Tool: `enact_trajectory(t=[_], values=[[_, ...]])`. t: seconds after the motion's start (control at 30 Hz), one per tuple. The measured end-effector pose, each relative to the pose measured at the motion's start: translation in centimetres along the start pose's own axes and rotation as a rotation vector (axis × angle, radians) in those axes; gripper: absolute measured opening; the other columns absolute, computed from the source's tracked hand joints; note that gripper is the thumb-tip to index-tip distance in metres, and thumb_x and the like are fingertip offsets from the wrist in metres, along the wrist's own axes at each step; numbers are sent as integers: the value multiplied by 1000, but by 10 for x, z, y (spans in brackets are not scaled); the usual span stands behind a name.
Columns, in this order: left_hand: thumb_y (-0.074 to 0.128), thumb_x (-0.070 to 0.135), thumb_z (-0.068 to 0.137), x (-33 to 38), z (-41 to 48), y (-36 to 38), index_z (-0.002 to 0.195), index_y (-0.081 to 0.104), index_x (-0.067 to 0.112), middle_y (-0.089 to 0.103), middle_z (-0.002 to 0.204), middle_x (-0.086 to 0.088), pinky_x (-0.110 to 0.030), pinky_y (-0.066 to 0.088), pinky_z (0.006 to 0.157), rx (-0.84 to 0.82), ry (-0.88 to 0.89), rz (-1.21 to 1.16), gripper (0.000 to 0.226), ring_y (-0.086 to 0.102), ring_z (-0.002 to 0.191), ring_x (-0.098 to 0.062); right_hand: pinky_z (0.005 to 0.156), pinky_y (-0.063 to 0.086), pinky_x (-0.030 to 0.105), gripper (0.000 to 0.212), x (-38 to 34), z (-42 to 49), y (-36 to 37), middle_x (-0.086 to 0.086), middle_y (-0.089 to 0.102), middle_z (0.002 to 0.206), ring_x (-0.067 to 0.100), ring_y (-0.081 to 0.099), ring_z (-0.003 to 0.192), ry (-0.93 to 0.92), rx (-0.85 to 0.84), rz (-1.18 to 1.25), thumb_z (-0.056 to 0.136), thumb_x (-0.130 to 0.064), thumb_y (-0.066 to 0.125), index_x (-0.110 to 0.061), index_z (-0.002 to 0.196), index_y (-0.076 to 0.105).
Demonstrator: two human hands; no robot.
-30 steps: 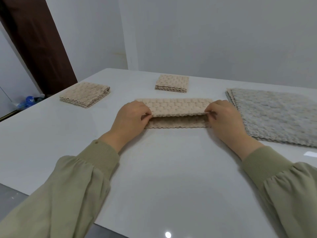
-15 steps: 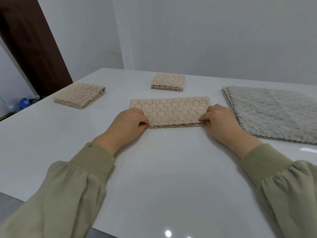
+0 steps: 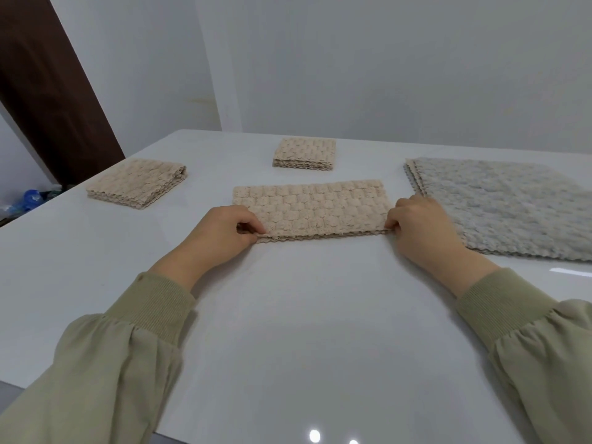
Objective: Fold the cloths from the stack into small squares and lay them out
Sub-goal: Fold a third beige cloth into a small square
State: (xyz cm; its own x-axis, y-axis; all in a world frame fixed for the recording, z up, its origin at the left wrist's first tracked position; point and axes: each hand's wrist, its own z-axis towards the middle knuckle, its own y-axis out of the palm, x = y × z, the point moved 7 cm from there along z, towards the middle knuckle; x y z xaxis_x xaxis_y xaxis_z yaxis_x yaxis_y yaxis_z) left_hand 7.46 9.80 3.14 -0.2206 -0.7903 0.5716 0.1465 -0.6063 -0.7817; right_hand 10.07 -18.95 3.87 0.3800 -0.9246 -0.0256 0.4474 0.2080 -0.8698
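A beige textured cloth (image 3: 312, 208) lies in front of me on the white table (image 3: 288, 315), folded in half into a long rectangle. My left hand (image 3: 221, 232) pinches its near left corner. My right hand (image 3: 419, 224) pinches its near right corner. Two beige cloths folded into small squares lie further off: one (image 3: 137, 182) at the left, one (image 3: 305, 153) at the back centre. The stack of unfolded grey-beige cloths (image 3: 506, 206) lies flat at the right, just beyond my right hand.
The table's left edge runs diagonally past the left square. A dark brown door (image 3: 48, 91) stands behind it, with blue items (image 3: 30, 198) on the floor. A pale wall closes the back. Bare table surface lies between me and the cloth.
The top half of the cloth has been brought down toward me onto the lower half, so the near edges now line up. Both hands moved nearer with it.
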Motion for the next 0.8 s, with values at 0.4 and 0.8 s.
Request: enact_trajectory(t=[0.4, 0.8], values=[[74, 7, 76, -2, -3, -10, 71, 71, 22, 63, 79, 11, -11, 41, 71, -32, 2, 95, 16, 56, 75, -2, 70, 45, 39, 13, -2, 2, 10, 6, 66, 72, 32, 56, 73, -67, 3, 125, 73, 2, 67, -10, 70, 70], [68, 7, 81, 4, -4, -9, 83, 74, 18, 57, 77, 19, -15, 38, 76, -13, 93, 188, 13, 51, 73, 3, 71, 40, 38, 14, 3, 3, 5, 9, 65, 70, 34, 58, 70, 6, 82, 58, 76, 4, 66, -8, 71, 70]])
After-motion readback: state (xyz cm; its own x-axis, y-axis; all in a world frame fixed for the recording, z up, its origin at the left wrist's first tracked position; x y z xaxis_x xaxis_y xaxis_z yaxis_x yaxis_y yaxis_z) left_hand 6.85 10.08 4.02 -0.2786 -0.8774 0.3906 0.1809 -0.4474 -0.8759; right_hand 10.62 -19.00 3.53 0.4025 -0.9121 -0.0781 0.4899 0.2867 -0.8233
